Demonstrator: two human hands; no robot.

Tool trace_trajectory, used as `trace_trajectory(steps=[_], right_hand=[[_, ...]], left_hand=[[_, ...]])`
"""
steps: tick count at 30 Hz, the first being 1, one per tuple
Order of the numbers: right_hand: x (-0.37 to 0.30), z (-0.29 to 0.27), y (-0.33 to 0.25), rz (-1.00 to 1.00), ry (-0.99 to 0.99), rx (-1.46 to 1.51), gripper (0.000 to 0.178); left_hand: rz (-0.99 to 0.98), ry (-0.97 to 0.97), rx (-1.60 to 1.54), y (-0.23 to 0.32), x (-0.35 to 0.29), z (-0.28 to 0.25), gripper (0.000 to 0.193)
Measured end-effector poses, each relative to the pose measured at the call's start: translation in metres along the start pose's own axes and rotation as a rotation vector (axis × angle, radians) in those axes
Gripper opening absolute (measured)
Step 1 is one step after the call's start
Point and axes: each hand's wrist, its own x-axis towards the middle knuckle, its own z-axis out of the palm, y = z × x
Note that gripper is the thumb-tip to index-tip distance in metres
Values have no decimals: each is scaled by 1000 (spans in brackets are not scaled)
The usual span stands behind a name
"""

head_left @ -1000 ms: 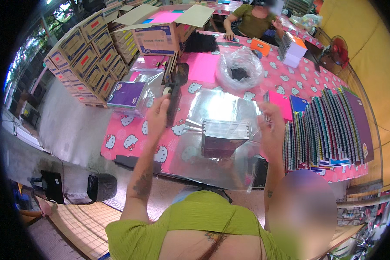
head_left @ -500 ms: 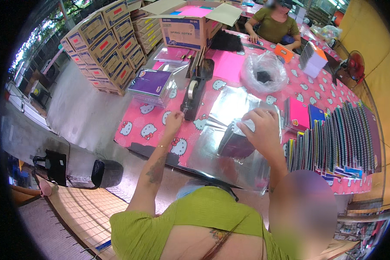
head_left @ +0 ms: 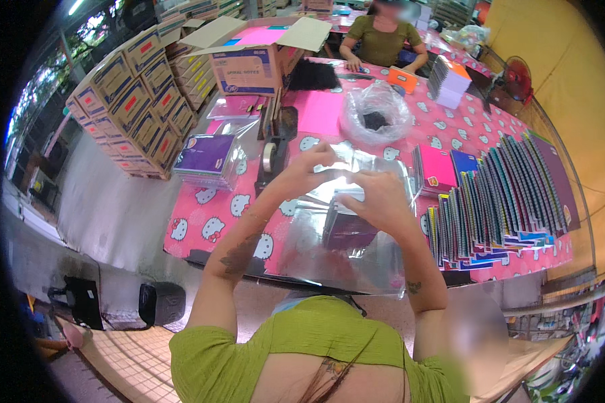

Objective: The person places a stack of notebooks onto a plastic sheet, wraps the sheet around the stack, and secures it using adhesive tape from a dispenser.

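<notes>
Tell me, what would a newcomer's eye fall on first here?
Probably the bright pink tablecloth with its white cat faces, and the long row of spiral notebooks along its right side. Near the middle, the left hand and right hand come close together at a stack of dark notebooks amid shiny clear plastic. Off to the left, brown cartons are piled high.

Fingers (head_left: 371, 180) close above purple notebook stack (head_left: 351, 236)

Stacked brown cartons (head_left: 131, 107) at left, red fan (head_left: 517, 79) beside yellow curtain (head_left: 571, 74) at right
</notes>
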Motion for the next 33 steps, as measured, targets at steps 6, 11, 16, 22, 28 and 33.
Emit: trace_trajectory(steps=[6, 11, 16, 22, 28, 33], right_hand=[[-38, -11, 30, -238, -182, -130, 27], [-86, -10, 101, 294, 410, 460, 71], [-78, 55, 104, -208, 82, 118, 68], [-74, 66, 107, -171, -41, 134, 57], [-72, 55, 98, -172, -16, 154, 51], [-57, 55, 142, 77, 180, 899, 50]], left_hand=[[170, -21, 87, -4, 10, 4, 15], [139, -52, 248, 0, 19, 28, 13], [238, -38, 319, -16, 36, 54, 12], [347, -78, 454, -39, 43, 86, 31], [149, 53, 562, -46, 39, 104, 59], [122, 56, 306, -22, 32, 70, 77]])
